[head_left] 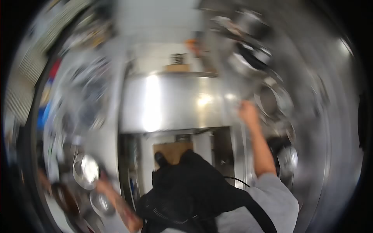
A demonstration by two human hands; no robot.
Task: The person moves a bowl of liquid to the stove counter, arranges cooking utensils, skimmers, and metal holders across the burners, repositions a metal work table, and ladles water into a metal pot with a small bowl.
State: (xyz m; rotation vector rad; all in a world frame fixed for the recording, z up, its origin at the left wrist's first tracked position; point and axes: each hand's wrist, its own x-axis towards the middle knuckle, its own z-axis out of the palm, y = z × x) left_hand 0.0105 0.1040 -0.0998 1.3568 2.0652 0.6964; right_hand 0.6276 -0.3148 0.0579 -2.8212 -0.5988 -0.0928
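Motion blur smears much of the view. At the lower left, my left hand [103, 185] is beside a shiny round metal bowl or pan [86, 171]. Something dark lies between the hand and its rim; I cannot tell whether the fingers grip it. A second round metal dish [102, 203] sits close to that forearm. On the right, my right hand [246, 110] is stretched forward at the edge of the cooking counter, its fingers looking curled together. Just right of it stands a round metal pan [268, 101]. Whatever that hand may hold is too blurred to make out.
A steel panel [175, 101] spans between the counters ahead of me. More pans [250, 56] stand at the upper right. Blurred clear-looking items [87, 93] crowd the left counter [110, 132]. Beneath my feet is a brown mat or board [171, 150].
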